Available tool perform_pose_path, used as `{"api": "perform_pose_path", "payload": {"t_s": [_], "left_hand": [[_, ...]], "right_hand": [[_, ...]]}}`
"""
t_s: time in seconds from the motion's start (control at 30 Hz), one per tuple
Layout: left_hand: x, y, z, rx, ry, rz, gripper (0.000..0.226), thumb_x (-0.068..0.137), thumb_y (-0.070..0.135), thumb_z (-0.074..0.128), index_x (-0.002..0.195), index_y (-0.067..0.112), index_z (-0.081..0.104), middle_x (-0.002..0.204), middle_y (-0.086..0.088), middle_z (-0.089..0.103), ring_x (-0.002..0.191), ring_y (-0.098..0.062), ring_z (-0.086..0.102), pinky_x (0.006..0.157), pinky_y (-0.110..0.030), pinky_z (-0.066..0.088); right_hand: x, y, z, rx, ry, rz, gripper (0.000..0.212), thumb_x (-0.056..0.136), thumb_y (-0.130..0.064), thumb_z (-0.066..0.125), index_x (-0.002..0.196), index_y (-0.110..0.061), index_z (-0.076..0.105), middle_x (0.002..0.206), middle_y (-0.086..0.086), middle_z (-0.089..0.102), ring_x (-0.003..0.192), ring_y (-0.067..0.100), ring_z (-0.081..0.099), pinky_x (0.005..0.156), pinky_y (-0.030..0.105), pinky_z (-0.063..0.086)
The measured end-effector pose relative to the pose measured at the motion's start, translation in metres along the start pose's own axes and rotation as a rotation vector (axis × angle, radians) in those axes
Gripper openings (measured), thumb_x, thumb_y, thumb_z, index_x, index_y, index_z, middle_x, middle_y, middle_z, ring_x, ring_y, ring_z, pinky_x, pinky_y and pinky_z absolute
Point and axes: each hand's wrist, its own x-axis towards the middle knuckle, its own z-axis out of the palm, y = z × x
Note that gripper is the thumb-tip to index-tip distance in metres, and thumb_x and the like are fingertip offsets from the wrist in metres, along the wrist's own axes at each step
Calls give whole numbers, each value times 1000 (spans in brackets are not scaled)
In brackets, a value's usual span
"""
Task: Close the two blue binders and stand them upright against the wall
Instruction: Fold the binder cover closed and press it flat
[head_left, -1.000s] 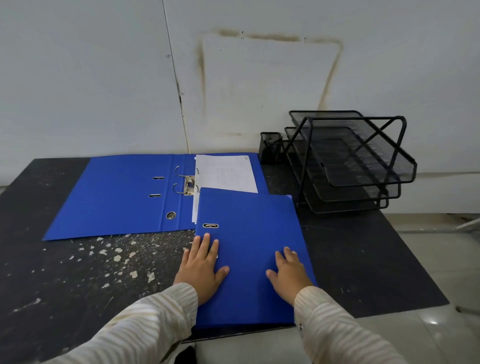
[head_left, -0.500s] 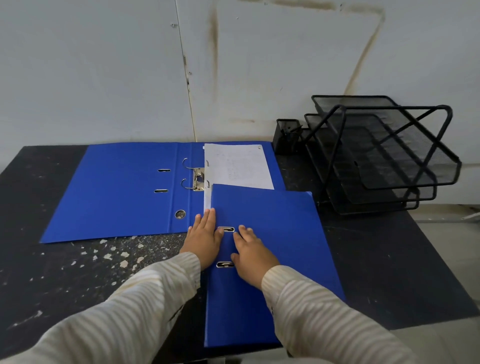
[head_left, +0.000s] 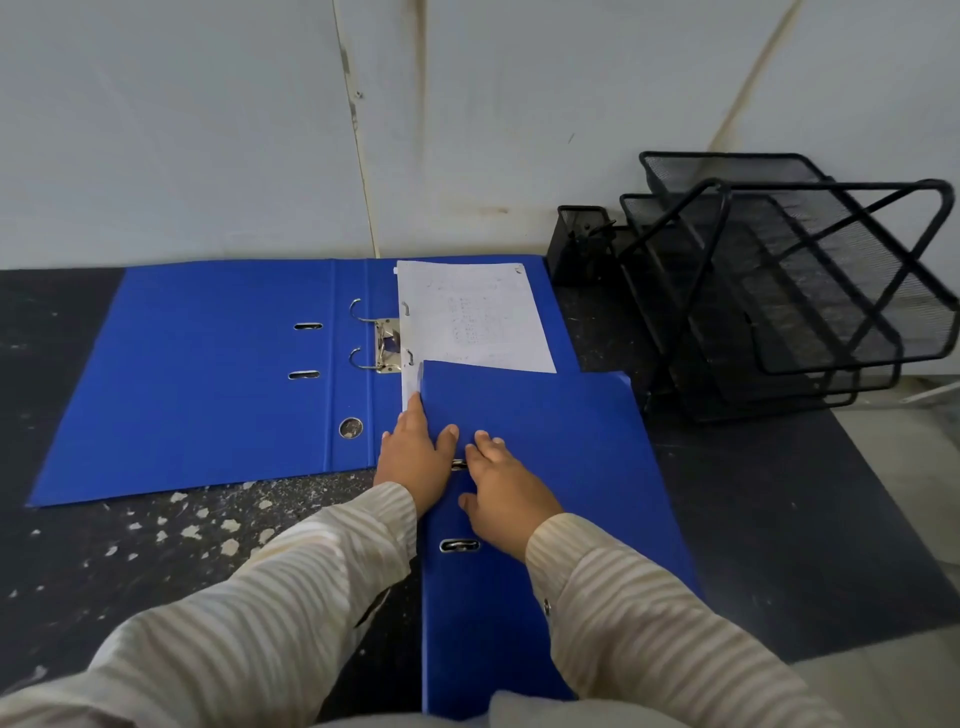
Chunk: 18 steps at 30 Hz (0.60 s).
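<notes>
1. Both hands are on the closed blue cardboard lever-arch binder (head_left: 545, 499), which lies flat on the dark speckled counter (head_left: 130, 561) nearest the person, its far corner overlapping the second binder.
2. The left hand (head_left: 413, 460) sits at the binder's left edge, fingers (head_left: 415, 410) held together and pointing away along that edge, thumb on the cover. Whether the fingers curl under the edge I cannot tell from this angle.
3. The right hand (head_left: 506, 493) rests flat on the cover just beside the left, fingers loosely apart, gripping nothing, between the two metal-rimmed slots (head_left: 460, 544).
4. The open blue lever-arch binder (head_left: 208, 374) is spread flat against the foot of the pale wall (head_left: 182, 130), metal rings (head_left: 371, 338) showing and a white printed sheet (head_left: 472, 317) lying on its right half.
5. A black wire-mesh tray rack (head_left: 789, 291) and a small black mesh pen cup (head_left: 582, 239) stand at the right, near the wall.
6. My read: one binder is shut, none is standing.
7. Risk one: lifting the closed binder by a single edge could let the cover swing open.
8. Risk two: dragging it forward may crease or shift the white sheet beneath its corner.
9. Risk three: stood upright on the smooth counter, its base could slide out from the wall, or it could knock the tray rack.
</notes>
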Motion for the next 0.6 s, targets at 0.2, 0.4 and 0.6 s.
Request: {"api": "perform_pose_path", "payload": {"t_s": [0.2, 0.4, 0.6], "left_hand": [[3, -4, 2, 23, 9, 1, 60, 93, 39, 47, 146, 18, 26, 140, -9, 48, 128, -37, 40, 108, -51, 36], [2, -1, 2, 28, 10, 13, 60, 95, 38, 45, 147, 19, 24, 143, -9, 46, 131, -35, 39, 110, -51, 33], [-6, 6, 0, 44, -3, -13, 63, 97, 39, 40, 151, 16, 14, 149, -11, 40, 138, -35, 34, 120, -45, 17]], "right_hand": [[2, -3, -3, -37, -33, 13, 63, 98, -21, 44, 151, -14, 10, 161, -1, -2, 148, 17, 0, 116, 35, 19], [-1, 0, -8, -67, -64, -5, 64, 99, -23, 44, 151, -14, 8, 161, -1, -5, 148, 17, 1, 116, 33, 18], [-30, 7, 5, -126, -104, 20, 70, 98, -22, 46, 151, -15, 2, 160, 0, -10, 148, 19, 1, 115, 35, 23]]}}
